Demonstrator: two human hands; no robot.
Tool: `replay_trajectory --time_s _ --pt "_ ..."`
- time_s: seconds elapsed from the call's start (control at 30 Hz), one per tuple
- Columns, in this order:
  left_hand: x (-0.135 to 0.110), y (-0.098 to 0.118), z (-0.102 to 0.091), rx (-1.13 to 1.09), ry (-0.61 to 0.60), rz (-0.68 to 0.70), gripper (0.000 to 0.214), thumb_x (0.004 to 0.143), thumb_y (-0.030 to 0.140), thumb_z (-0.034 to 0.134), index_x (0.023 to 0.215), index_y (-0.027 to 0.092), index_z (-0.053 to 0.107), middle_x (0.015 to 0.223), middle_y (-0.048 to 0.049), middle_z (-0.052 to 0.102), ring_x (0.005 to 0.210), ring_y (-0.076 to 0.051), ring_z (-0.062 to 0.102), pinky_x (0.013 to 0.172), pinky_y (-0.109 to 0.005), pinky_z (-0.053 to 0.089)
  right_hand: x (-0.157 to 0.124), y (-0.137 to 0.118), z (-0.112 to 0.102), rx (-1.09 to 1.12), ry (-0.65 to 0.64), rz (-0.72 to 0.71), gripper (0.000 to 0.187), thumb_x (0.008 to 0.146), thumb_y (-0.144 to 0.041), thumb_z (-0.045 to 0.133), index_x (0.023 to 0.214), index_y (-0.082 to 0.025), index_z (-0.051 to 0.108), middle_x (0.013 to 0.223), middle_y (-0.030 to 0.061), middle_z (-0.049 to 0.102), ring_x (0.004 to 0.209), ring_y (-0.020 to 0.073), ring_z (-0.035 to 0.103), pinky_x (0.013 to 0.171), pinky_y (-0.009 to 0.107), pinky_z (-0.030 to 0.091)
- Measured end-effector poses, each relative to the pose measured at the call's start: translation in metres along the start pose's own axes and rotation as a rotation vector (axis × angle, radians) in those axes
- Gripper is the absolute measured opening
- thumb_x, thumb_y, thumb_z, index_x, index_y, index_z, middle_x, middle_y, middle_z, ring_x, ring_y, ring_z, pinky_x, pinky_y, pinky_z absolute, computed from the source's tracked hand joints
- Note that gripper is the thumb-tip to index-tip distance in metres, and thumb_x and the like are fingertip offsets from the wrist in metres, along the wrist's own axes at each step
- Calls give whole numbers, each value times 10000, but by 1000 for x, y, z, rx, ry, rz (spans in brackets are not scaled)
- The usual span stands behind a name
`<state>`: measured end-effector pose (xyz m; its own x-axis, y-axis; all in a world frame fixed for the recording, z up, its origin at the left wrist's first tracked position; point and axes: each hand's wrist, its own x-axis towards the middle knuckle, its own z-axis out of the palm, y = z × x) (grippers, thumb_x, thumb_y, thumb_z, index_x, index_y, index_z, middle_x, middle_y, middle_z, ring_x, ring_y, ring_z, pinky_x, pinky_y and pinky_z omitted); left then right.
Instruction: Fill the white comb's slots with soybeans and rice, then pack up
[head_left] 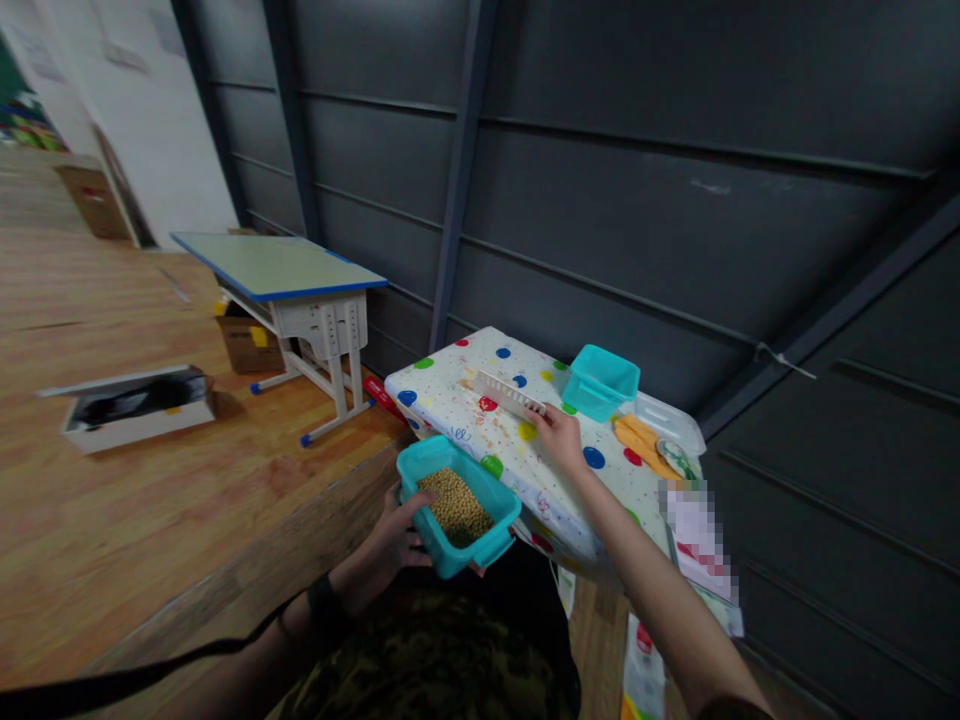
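Note:
My left hand (391, 535) is wrapped round the side of a teal plastic container (491, 490), its thumb over the rim. Inside lie yellowish dried beans (454, 500), with darker green ones at the near end. The container is tilted slightly at the near edge of the table. Over the tabletop, my right hand (559, 432) pinches one end of a long, narrow white strip (502, 393) with a row of notches or slots. Whether the strip touches the tablecloth I cannot tell. Small crumbs or stains show on the cloth near it.
A dotted tablecloth (442, 385) covers the table. On its far right stand another teal container (600, 385), a clear lid (667, 420), an orange cloth (645, 445) and a round patterned item (675, 458). A school desk (285, 265) and open white box (142, 415) are left; a dark wall (600, 200) rises behind.

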<state>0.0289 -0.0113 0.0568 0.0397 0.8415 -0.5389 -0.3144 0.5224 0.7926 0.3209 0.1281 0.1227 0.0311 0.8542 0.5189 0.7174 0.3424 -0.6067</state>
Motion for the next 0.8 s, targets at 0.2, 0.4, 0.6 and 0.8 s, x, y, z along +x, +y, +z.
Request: replay_trajectory --time_s 0.2,0.4,0.6,0.8 --pt "1 -1 -2 -2 -10 14 903 856 522 805 1598 349 320 978 -11 638 605 -199 629 601 -417 621 -2 0 4 13 -36 -10 398 961 -532 606 720 -230 700 651 33 690 614 218 597 617 317 429" --pt "2 -1 -2 -10 20 17 889 860 527 807 1590 355 328 1065 -57 681 650 -232 686 591 -418 634 -14 -4 -2 8 -29 0 395 965 -535 581 746 -234 713 658 36 705 632 230 616 625 319 425" --pt "1 -2 0 -3 28 31 893 867 537 818 1590 366 324 1188 -106 694 659 -224 709 578 -399 637 -37 -12 -16 -24 16 14 473 975 -617 562 779 -228 747 667 66 732 627 243 637 611 326 433" --pt "-1 -4 3 -6 34 43 792 927 489 769 1570 352 327 1103 -59 686 654 -207 715 558 -367 644 -59 -7 -39 7 221 202 476 894 -684 647 917 -220 754 858 135 826 708 305 723 661 374 523"
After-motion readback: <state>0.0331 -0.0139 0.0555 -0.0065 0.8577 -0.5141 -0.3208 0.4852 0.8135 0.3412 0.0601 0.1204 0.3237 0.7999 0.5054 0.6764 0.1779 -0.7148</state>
